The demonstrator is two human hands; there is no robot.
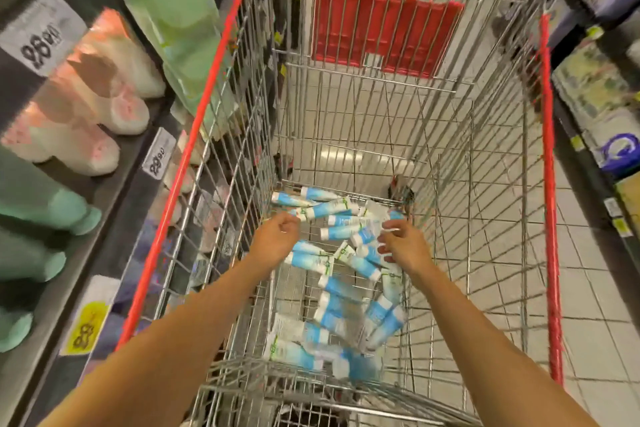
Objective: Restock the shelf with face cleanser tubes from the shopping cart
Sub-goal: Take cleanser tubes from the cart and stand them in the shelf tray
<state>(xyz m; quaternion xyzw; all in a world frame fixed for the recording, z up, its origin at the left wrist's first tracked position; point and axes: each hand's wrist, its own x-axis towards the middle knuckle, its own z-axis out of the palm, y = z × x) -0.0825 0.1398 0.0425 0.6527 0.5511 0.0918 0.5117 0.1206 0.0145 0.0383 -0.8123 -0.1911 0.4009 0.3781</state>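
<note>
Both hands are reaching down into the cart [221, 45]. The tubes [332, 291] are lying flat in a loose heap on its wire floor, long axes pointing every which way; their print is too blurred to read. The left hand [275, 239] is hovering half-curled, its grip holding nothing. The right hand [403, 244] is touching tubes, fingers curled; whether it is gripping one I cannot tell. On the left shelf [114, 180], a price tag [158, 158] is reading 29.90.

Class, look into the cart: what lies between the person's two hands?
In the head view, blue-and-white cleanser tubes lie on the cart floor between the left hand and right hand.
</note>
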